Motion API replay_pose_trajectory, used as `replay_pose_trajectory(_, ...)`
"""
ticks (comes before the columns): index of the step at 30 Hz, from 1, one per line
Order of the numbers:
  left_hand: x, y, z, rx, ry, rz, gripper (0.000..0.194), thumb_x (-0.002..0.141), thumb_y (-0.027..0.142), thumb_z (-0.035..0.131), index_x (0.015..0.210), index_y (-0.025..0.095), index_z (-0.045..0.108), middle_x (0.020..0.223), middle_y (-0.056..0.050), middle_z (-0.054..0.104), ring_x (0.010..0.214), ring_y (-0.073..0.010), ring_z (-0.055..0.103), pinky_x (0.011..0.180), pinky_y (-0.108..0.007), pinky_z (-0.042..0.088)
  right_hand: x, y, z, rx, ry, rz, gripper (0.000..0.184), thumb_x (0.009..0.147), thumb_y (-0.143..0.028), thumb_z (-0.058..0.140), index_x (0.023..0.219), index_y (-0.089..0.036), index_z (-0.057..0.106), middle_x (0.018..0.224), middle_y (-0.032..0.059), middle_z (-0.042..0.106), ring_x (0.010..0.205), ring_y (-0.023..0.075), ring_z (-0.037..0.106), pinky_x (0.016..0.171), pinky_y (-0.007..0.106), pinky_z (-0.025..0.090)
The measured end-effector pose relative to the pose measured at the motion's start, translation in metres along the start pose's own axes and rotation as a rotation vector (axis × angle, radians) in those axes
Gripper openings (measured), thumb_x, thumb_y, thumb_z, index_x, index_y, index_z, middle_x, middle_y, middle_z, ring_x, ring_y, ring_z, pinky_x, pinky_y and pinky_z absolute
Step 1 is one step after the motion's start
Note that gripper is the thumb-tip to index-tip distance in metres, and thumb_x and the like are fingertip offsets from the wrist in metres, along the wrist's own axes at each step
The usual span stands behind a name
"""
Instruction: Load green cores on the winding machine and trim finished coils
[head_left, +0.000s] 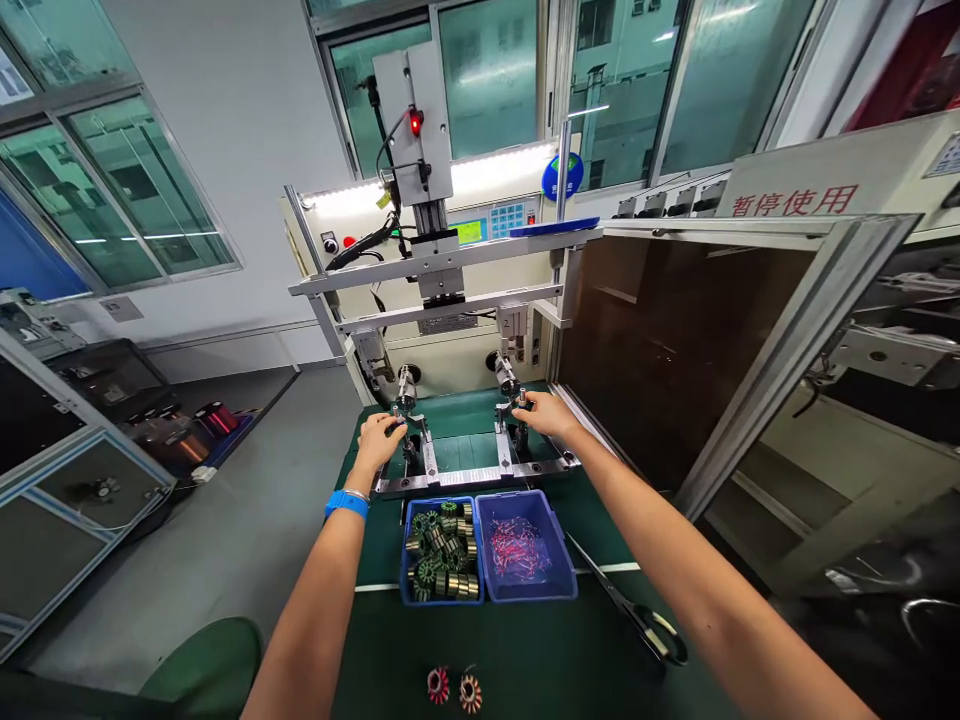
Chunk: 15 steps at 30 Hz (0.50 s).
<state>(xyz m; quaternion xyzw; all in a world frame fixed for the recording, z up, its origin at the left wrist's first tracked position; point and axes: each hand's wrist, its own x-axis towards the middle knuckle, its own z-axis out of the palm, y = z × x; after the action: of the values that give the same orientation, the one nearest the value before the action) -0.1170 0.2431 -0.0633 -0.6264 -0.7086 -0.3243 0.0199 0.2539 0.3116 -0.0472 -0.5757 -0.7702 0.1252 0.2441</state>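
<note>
My left hand (380, 441), a blue band on its wrist, is at the left upright holder (410, 455) of a coil-winding machine, its fingers curled in at the top. My right hand (547, 414) is at the matching right holder (521, 438), thumb and fingers pinched near its top. Whatever small part each hand grips is hidden or too small to name. Close behind the fingers are the left winding head (406, 386) and the right winding head (506, 376). A metal rail (465, 480) joins the two holders at the front.
A blue bin (406, 598) holds several green stator cores. Beside it a second bin (559, 575) contains red and white scraps. Scissors (634, 612) lie right of the bins; two wound stators (438, 685) are at the front. A brown panel (660, 340) stands to the right.
</note>
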Motion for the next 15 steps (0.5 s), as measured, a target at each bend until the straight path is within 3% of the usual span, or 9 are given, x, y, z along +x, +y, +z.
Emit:
replay_pose_trajectory(7,0.0,-0.004,0.007,0.012,0.015,-0.024,0.024,0.092,0.037,0.062,0.111,0.027,0.071,0.132,-0.008,0.051,0.124,-0.0329,0.043,0.103,-0.045,0.039,0.007,0.014,0.026,0.194,0.07,0.028,0.016,0.099,-0.026,0.07,0.108,-0.013,0.065,0.088,0.0023,0.065,0.076,0.0205,0.064,0.076,0.036,0.055)
replay_pose_trajectory(10,-0.006,0.004,0.005,-0.015,0.024,-0.03,0.024,0.091,0.036,0.062,0.113,0.026,0.07,0.135,-0.008,0.05,0.127,-0.0335,0.042,0.104,-0.047,0.039,0.001,0.009,0.024,0.294,0.061,0.025,0.018,0.1,-0.021,0.066,0.114,-0.011,0.064,0.073,-0.0005,0.063,0.06,0.0172,0.062,0.063,0.029,0.054)
replay_pose_trajectory(12,-0.017,0.007,0.001,-0.055,0.041,-0.025,0.03,0.089,0.033,0.066,0.118,0.026,0.067,0.14,-0.008,0.045,0.131,-0.0323,0.039,0.108,-0.046,0.036,-0.023,0.009,0.02,0.365,0.062,0.002,0.028,0.1,-0.018,0.061,0.126,-0.009,0.057,0.063,-0.0028,0.06,0.05,0.0164,0.059,0.052,0.025,0.051)
replay_pose_trajectory(15,-0.055,-0.002,-0.011,-0.134,0.064,-0.024,0.044,0.085,0.029,0.069,0.127,0.023,0.06,0.144,-0.01,0.039,0.135,-0.0291,0.036,0.112,-0.042,0.033,-0.085,0.02,0.008,0.444,0.112,-0.066,0.042,0.101,-0.022,0.058,0.138,-0.007,0.045,0.06,-0.0041,0.059,0.045,0.0174,0.057,0.044,0.025,0.049)
